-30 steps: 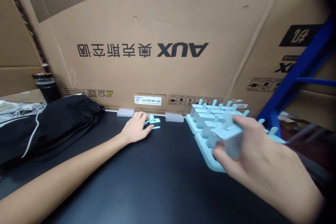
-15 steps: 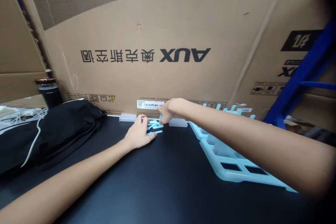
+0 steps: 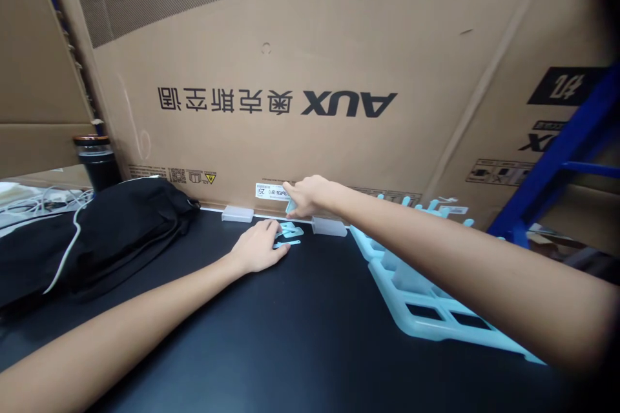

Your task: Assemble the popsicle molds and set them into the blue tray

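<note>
On the black tabletop (image 3: 300, 322) lies a small heap of light-blue flat plastic pieces (image 3: 290, 230). My left hand (image 3: 256, 246) rests palm down at the heap's left side, thumb apart from the fingers, its fingertips touching the pieces. A thin light-blue strip (image 3: 290, 242) lies by the thumb. Just above the heap, my right hand (image 3: 306, 195) pinches a light-blue plastic piece (image 3: 291, 205), mostly hidden by the fingers. To the right, partly behind my right forearm, stands a light-blue plastic rack (image 3: 426, 329) with upright pegs and square openings.
A large cardboard box (image 3: 271, 142) walls off the back. Two clear plastic blocks (image 3: 237, 213) sit along its foot. On the left are a black fabric bag (image 3: 135, 226), a dark bottle (image 3: 99, 164) and white cables (image 3: 53, 202). A blue metal post (image 3: 557, 155) rises at right.
My right hand has risen slightly off the heap with a light-blue piece in its fingers. My left hand has stayed nearly in place. The view has shifted a little.
</note>
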The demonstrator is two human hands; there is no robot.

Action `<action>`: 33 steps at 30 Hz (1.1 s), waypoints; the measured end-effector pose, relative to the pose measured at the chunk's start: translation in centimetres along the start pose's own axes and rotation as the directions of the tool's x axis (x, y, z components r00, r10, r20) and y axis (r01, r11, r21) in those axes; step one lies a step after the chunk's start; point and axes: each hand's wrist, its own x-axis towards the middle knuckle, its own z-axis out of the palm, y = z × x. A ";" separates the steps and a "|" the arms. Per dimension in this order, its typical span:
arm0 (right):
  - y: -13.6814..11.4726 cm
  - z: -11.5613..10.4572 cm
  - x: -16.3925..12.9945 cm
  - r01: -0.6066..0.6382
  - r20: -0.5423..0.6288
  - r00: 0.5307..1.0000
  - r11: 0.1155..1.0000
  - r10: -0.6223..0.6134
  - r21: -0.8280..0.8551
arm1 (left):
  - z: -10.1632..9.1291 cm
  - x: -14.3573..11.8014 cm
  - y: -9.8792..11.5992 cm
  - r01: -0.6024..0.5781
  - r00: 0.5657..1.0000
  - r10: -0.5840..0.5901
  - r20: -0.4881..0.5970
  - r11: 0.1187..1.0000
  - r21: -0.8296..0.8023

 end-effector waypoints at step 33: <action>3.5 2.9 -2.9 -0.064 0.375 0.927 0.990 0.014 0.122 | 0.1 0.4 -0.3 -0.130 0.990 0.130 0.056 0.992 -0.001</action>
